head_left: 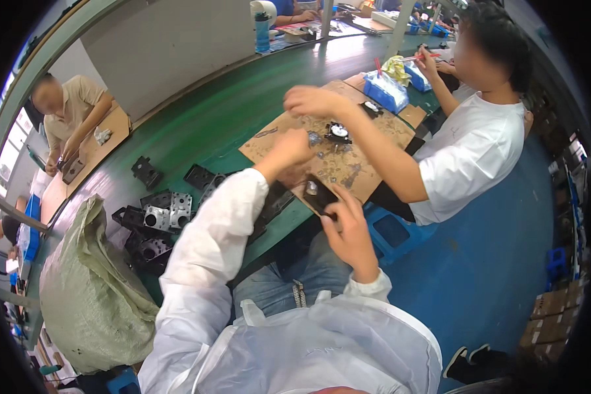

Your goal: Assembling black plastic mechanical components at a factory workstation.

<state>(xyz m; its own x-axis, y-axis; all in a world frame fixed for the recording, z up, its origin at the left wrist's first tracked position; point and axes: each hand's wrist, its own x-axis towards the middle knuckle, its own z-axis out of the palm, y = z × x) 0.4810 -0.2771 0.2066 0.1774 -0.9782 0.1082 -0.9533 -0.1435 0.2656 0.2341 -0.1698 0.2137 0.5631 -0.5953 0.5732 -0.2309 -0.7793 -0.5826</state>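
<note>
One green counter (190, 138), a cardboard sheet (394, 134) across it! Left hand (295, 148) curled above the sheet, grip hidden, can't tell; right hand (351, 230) pinching the black housing (318, 197) at the sheet's near edge. Looks like steadying; the next move probably calls for lining up the left fingers.

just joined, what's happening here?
The person's right hand holds a black part at the near edge of a brown board. The left hand is curled over the board; whether it grips anything is unclear. A co-worker's hand reaches in from the right, beyond it. Dark housings lie piled to the left.
</note>
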